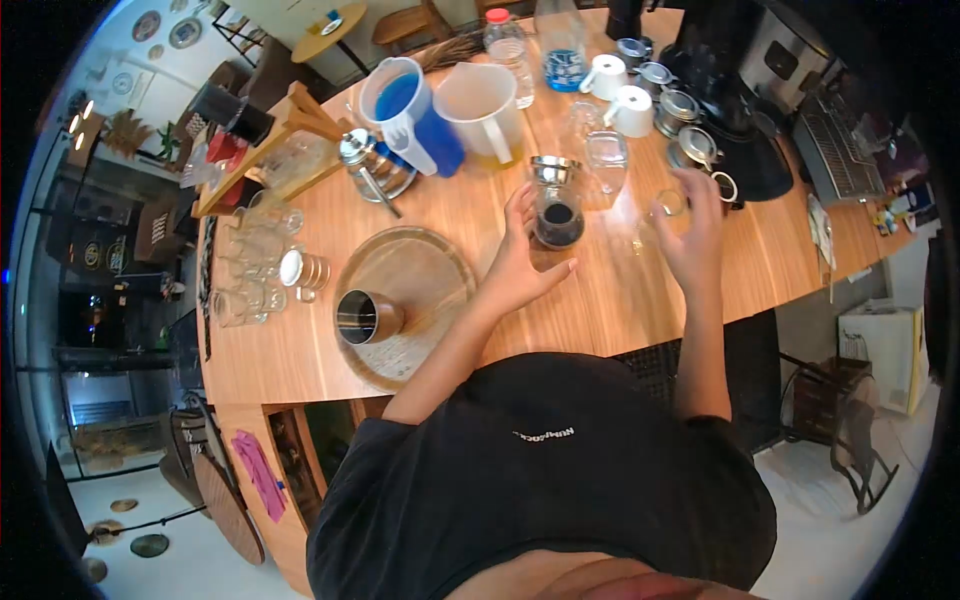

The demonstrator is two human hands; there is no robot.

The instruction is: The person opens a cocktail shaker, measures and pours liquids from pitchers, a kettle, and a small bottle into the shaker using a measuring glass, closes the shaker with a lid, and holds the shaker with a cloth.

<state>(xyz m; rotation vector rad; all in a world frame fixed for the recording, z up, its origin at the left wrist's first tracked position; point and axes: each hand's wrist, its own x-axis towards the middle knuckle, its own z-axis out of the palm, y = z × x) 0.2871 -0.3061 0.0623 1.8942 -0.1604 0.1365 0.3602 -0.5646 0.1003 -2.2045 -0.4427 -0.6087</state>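
A glass with dark liquid (pixel 558 222) stands on the wooden table, with a metal piece (pixel 555 170) at its far end. Beside its left side is my left hand (pixel 522 258), fingers and thumb spread; whether it touches the glass is unclear. My right hand (pixel 690 232) is raised over the table to the right, its fingers curved apart around a small clear round item (pixel 671 203); contact with it cannot be made out. Clear glass jars (pixel 606 160) sit just beyond, between the hands.
Left of my left arm lies a round wooden tray (pixel 425 255) bearing a metal cup (pixel 370 317). Glass mugs (pixel 250 265) line the left. Behind stand a blue-filled pitcher (pixel 425 125), a second pitcher (pixel 480 110), white cups (pixel 630 110) and several metal filters (pixel 677 112).
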